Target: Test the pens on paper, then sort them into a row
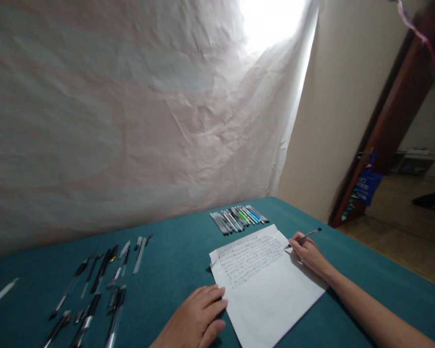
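My right hand (pixel 307 251) is closed around a slim pen (pixel 310 234), its tip at the right edge of the written lines on a white sheet of paper (pixel 261 304). Rows of small dark handwriting cover the sheet's upper part, and the lower part is blank. The paper's far edge curls a little, and it seems to lie on other sheets. My left hand (pixel 199 316) lies flat with its fingers stretched out, the fingertips at the sheet's left edge. Nothing shows in that hand.
A neat row of pens (pixel 239 218) lies beyond the paper. Several loose pens and caps (pixel 101 270) are spread over the left of the green-covered table (pixel 174 261). Behind hangs a pale sheet (pixel 148 121). At right, a brown door (pixel 391 106) stands open with a blue bag (pixel 369 186) on it.
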### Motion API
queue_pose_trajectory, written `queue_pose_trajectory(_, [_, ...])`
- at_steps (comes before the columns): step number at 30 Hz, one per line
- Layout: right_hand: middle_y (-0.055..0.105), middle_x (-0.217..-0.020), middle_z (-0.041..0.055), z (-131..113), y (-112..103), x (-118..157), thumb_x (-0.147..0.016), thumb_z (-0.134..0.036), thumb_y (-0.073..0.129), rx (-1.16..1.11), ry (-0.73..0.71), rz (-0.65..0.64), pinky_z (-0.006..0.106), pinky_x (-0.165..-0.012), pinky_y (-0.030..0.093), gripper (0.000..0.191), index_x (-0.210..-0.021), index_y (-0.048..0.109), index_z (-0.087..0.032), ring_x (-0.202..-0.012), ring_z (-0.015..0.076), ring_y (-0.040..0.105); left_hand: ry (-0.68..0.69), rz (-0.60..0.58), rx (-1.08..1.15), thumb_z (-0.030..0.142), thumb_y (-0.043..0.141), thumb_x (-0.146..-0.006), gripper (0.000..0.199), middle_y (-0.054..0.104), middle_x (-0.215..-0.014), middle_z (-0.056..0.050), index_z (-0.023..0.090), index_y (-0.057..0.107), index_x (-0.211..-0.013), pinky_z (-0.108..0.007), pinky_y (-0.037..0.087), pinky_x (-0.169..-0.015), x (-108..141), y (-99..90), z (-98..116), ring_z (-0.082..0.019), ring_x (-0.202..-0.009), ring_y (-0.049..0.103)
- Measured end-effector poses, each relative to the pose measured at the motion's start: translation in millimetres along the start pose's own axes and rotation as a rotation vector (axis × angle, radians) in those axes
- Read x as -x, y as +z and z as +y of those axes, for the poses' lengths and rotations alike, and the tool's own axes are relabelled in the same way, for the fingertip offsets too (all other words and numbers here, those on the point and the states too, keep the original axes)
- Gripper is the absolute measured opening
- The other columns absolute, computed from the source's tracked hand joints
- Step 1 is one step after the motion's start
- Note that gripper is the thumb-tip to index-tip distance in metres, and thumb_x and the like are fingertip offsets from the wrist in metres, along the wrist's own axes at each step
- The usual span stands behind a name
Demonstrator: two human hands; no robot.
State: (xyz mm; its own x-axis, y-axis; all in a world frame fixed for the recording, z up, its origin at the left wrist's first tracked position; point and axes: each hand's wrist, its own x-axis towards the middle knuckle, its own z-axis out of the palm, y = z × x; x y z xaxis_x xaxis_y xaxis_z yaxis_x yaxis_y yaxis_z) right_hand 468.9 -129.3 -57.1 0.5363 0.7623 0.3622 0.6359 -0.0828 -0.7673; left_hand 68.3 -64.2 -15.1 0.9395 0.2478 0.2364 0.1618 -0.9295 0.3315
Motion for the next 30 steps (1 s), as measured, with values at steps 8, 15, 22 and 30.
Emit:
queue_pose_trajectory(8, [0.046, -0.042, -0.0061, -3, 0, 1, -0.074, -0.034, 0.044, -0.004, -0.017, -0.015, 0.021, -0.042, 0.032, 0.020, -0.061, 0.046, -0.019, -0.038, 0.0096, 0.042, 0.011, 0.010, 0.013, 0.034, 0.041, -0.084, 0.040, 0.045, -0.128, -0.002, 0.031, 0.041, -0.124, -0.038, 0.033, -0.098, 1, 2.4, -3, -0.021, -0.116, 0.042])
queue_pose_trajectory(15, [0.048, -0.043, -0.0053, -9, 0, 3, -0.072, -0.037, 0.047, 0.021, -0.019, -0.017, 0.022, -0.043, 0.033, 0.021, -0.060, 0.047, -0.019, -0.039, 0.0104, 0.043, -0.001, 0.005, -0.013, 0.033, 0.040, -0.084, 0.039, 0.046, -0.127, -0.003, 0.030, 0.042, -0.123, -0.039, 0.032, -0.098, -1, -0.2, 0, -0.021, -0.115, 0.043])
queue_pose_trajectory(22, [0.047, -0.041, -0.0047, -13, -1, 3, -0.069, -0.040, 0.048, -0.011, 0.025, 0.018, 0.022, -0.041, 0.033, 0.023, -0.059, 0.048, -0.020, -0.039, 0.0108, 0.043, 0.005, 0.022, -0.001, 0.034, 0.041, -0.084, 0.039, 0.046, -0.127, -0.002, 0.031, 0.042, -0.123, -0.038, 0.033, -0.098, 0, 0.2, 0, -0.021, -0.115, 0.043])
queue_pose_trajectory(30, [0.045, -0.043, -0.0060, -7, -1, 2, -0.072, -0.037, 0.047, 0.015, -0.016, -0.004, 0.021, -0.042, 0.032, 0.021, -0.060, 0.047, -0.019, -0.040, 0.0100, 0.041, -0.007, -0.026, -0.027, 0.035, 0.037, -0.086, 0.040, 0.043, -0.129, -0.002, 0.030, 0.039, -0.125, -0.039, 0.030, -0.099, 0, 1.2, -1, -0.021, -0.117, 0.040])
